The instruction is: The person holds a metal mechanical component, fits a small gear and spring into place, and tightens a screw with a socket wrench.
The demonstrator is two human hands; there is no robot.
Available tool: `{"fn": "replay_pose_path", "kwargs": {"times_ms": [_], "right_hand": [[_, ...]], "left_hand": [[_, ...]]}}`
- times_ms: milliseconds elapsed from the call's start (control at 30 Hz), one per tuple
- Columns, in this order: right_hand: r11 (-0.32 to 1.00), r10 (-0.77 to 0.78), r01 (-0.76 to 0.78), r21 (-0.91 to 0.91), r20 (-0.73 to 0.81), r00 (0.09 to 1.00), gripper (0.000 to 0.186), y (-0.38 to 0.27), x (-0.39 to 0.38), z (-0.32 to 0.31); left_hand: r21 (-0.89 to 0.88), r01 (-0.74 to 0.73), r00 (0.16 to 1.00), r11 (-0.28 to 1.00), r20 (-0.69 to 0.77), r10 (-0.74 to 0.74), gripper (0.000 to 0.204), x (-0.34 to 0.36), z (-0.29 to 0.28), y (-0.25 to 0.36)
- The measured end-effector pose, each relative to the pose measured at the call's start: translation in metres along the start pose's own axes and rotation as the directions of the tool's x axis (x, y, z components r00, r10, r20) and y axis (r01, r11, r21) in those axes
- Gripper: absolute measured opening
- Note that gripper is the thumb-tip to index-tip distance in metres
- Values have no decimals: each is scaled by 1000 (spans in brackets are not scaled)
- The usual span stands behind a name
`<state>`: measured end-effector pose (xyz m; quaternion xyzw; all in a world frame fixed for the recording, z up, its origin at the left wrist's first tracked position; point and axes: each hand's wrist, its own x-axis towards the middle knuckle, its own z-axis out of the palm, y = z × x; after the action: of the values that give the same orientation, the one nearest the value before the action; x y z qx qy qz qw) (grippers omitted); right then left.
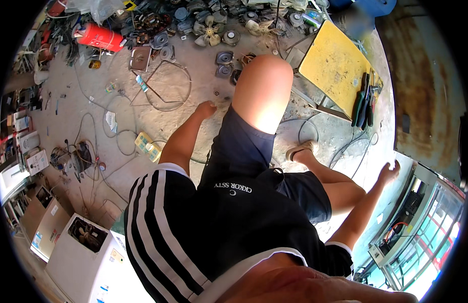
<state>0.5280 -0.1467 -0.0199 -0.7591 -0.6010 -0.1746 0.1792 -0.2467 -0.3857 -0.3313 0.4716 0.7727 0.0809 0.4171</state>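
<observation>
My left hand [206,109] hangs over the floor beside my bent left knee, its fingers curled in and no object showing in it. Nearest to it lies a round wire ring frame [169,87] with a small blue-white tube [141,83] across its edge. Out to the right, my right hand [389,172] is raised with fingers apart and holds nothing. It is near a rusty metal panel [421,96]. Several pliers with dark handles [364,103] lie at the right edge of a low yellow-topped table [332,63], beyond my right hand.
Motor parts and fan blades [208,31] are heaped at the back. A red canister [100,38] lies at the far left. Cables and a power strip [148,147] cross the floor on the left. A white appliance casing [80,257] stands at the near left, a glass-fronted cabinet [421,227] at the right.
</observation>
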Motion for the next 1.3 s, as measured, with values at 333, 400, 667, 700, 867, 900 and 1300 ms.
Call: {"fn": "replay_pose_path", "kwargs": {"times_ms": [333,400,667,700,867,900,1300], "right_hand": [[927,272,-204,-316,192,943,59,57,-75,-61],[872,483,-489,-31,218,848,58,100,-76,-46],[850,519,-517,-99,318,793,49,77,-80,-44],[861,498,-499,-93,342,797,48,77,-79,-45],[897,418,-431,-94,492,764,43,72,-68,-39],[898,415,-427,-103,517,749,42,73,-67,-41],[859,483,-486,-161,569,665,40,71,-73,-54]], "left_hand": [[-224,187,919,956,-303,-251,42,97,-41,57],[-213,213,902,953,-332,-276,44,123,-43,60],[-49,346,835,937,-440,-331,64,203,-98,108],[-17,377,832,926,-433,-347,68,211,-103,116],[-4,442,771,897,-508,-383,87,248,-118,126],[10,466,761,884,-514,-396,90,257,-118,128],[169,506,747,846,-576,-332,105,303,-118,128]]}}
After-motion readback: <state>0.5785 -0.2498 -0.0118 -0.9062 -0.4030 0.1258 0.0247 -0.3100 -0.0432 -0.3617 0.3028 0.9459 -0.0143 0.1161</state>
